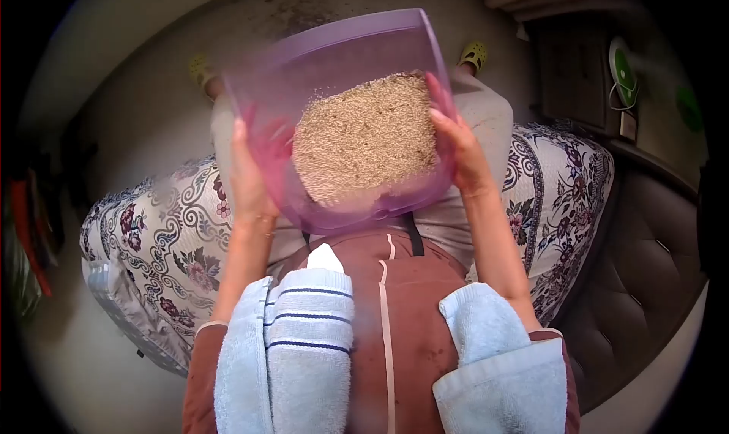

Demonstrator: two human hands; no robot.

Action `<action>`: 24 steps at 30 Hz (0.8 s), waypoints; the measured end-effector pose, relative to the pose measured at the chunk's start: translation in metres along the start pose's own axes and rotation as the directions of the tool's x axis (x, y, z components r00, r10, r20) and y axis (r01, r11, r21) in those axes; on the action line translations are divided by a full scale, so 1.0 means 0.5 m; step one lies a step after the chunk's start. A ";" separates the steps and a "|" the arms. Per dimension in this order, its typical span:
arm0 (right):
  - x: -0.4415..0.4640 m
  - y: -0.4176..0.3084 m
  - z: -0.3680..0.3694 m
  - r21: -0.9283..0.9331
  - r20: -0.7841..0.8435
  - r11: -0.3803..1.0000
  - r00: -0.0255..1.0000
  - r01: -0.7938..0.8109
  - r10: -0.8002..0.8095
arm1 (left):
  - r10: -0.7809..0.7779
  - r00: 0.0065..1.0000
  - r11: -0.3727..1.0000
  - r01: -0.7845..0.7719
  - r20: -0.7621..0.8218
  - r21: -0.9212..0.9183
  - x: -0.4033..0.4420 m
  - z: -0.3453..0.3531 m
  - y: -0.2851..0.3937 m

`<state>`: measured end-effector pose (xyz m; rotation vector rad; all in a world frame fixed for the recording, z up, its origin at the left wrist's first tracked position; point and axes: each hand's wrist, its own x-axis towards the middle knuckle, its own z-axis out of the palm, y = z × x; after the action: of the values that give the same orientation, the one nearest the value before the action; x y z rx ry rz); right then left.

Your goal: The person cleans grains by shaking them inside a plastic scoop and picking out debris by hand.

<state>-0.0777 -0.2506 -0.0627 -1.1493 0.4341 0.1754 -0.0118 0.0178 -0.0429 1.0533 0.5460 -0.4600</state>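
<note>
A see-through purple plastic bin (342, 31) is held up over my lap between both hands. Inside it lies a layer of small tan grains (368, 142) with darker specks, heaped toward the right and near side. My left hand (254, 160) grips the bin's left wall, its fingers showing pink through the plastic. On the opposite wall, my right hand (463, 149) has its thumb at the rim and its fingers around the side. The bin looks tilted, its far left edge slightly blurred.
I sit on a bed with a floral cover (190, 252). A light blue towel (311, 343) hangs around my neck. To the right are a dark tufted headboard (638, 274) and a dark cabinet (573, 73) with a green-and-white object (623, 71). Dark bits (300, 12) are scattered on the floor ahead.
</note>
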 end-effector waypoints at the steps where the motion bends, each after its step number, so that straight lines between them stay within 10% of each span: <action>1: -0.005 -0.012 0.049 -0.031 0.013 0.999 1.000 -0.019 0.019 | -0.037 0.999 0.999 0.037 -0.009 0.000 0.016 -0.036 0.014; 19: 0.013 -0.057 -0.022 0.168 0.021 0.967 0.982 -0.191 0.190 | 0.001 0.999 0.986 0.007 0.048 -0.169 -0.006 0.025 -0.038; 24: 0.043 -0.106 -0.044 -0.039 0.112 0.979 0.973 -0.200 0.203 | -0.041 0.999 0.973 0.032 -0.034 -0.231 -0.068 0.069 -0.021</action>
<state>-0.0449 -0.2941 -0.0343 -1.1152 0.4461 0.4244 -0.0376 -0.0146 -0.0156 0.8323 0.6381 -0.3992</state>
